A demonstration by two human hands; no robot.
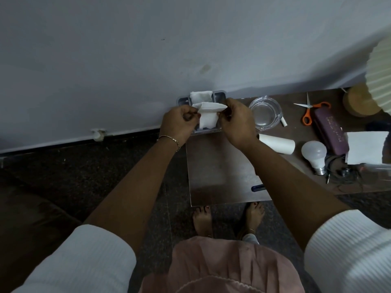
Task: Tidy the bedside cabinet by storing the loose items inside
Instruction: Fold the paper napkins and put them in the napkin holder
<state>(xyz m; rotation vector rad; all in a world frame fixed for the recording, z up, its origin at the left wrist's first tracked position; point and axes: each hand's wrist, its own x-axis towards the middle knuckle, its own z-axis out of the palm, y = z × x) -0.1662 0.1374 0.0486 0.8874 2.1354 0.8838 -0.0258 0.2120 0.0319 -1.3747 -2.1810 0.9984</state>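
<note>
i see both hands meeting over the far left corner of the surface. the left hand (179, 123) has its grip closed on the left edge of a white tissue (208, 117), pinching it with thumb and curled fingers. the right hand (239, 121) grips the right edge the same way, so the sheet hangs folded between them. the tissue is held just above a grey compartment tray (220, 95), which stands against the wall at the left end of the cabinet surface (220, 166). a second folded tissue (200, 95) sits at the tray's far side, between two dark compartments. a thin bracelet (170, 139) circles the left wrist.

just right of the right hand lies a clear glass ashtray (265, 112). a short white stub (284, 123) is beside it, and a white paper cup (277, 143) lies on its side nearer me. further right are orange-handled scissors (307, 112), a purple case (331, 133), and a white light bulb (314, 154) lying next to a tangle of black cable (338, 173). a white sheet of paper (366, 148) is there too. a dark pen (258, 188) shows near the front edge, partly behind the right forearm. a pleated lamp shade (380, 70) over a round wooden base (359, 101) fills the far right corner.
</note>
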